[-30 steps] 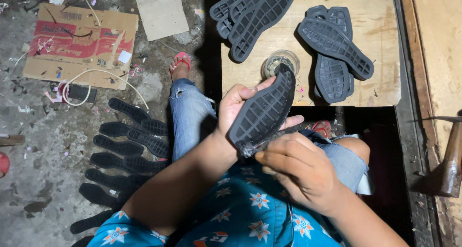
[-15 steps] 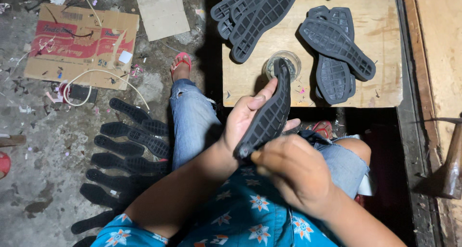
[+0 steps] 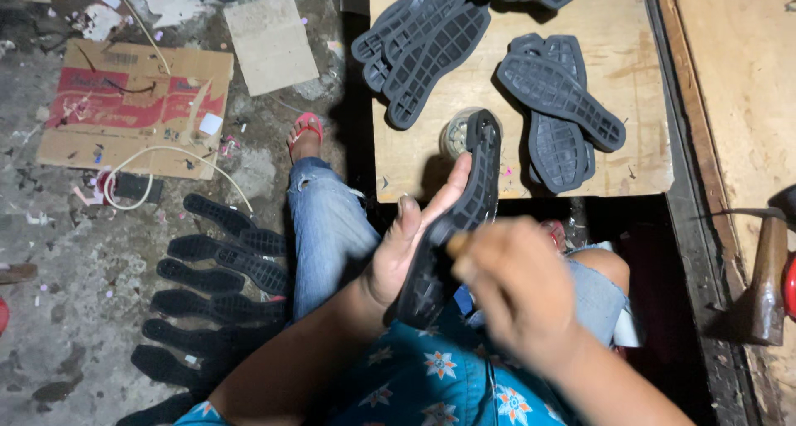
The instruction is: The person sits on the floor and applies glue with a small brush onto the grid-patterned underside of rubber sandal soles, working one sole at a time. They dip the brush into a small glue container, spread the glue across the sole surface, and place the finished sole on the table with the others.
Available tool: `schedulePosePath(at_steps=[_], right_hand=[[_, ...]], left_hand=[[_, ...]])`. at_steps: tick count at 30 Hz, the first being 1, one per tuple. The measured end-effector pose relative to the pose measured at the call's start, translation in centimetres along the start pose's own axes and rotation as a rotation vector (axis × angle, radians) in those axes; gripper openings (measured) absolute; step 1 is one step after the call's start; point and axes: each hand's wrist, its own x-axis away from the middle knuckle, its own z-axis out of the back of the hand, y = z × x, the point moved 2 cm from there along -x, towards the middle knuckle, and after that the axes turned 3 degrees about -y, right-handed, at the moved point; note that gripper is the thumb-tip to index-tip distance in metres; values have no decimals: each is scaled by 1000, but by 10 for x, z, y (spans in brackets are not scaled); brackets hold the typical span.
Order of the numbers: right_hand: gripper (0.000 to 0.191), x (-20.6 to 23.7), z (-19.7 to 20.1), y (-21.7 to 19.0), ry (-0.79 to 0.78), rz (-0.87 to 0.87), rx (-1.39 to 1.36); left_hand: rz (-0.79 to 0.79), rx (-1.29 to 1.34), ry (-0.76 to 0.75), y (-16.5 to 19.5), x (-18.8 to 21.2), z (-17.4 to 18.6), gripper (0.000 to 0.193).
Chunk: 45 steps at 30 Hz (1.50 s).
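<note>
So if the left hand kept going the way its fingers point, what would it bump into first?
Probably the small round tin on the wooden board, just beyond the fingertips of the left hand holding the black sole; depth is unclear.

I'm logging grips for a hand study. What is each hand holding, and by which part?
Left hand cradles a black shoe sole around its lower middle. Right hand is blurred; its hold cannot be told.

Flattened cardboard box point(image 3: 133, 107) w/ white cord point(image 3: 178, 156) on concrete floor point(image 3: 58, 260), row of black soles point(image 3: 211, 281) beside it; more soles point(image 3: 431, 48) piled on wooden board point(image 3: 630, 36); hammer point(image 3: 767, 281) at right
</note>
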Motion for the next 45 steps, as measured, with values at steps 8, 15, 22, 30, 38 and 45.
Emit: schedulePosePath(at_steps=[8, 15, 22, 30, 38, 45], right_hand=[[21, 13, 16, 14, 222, -209, -68], [30, 29, 11, 20, 172, -86, -99], [40, 17, -2, 2, -59, 188, -2], [35, 8, 7, 17, 11, 24, -2], [29, 13, 7, 27, 70, -49, 16], [22, 10, 6, 26, 120, -56, 58]], left_hand=[[64, -196, -17, 19, 20, -11, 130], [85, 208, -2, 29, 18, -12, 131], [96, 553, 29, 14, 24, 6, 123], [190, 364, -79, 13, 29, 1, 118], [217, 410, -73, 14, 34, 5, 118], [215, 416, -117, 12, 41, 10, 115]])
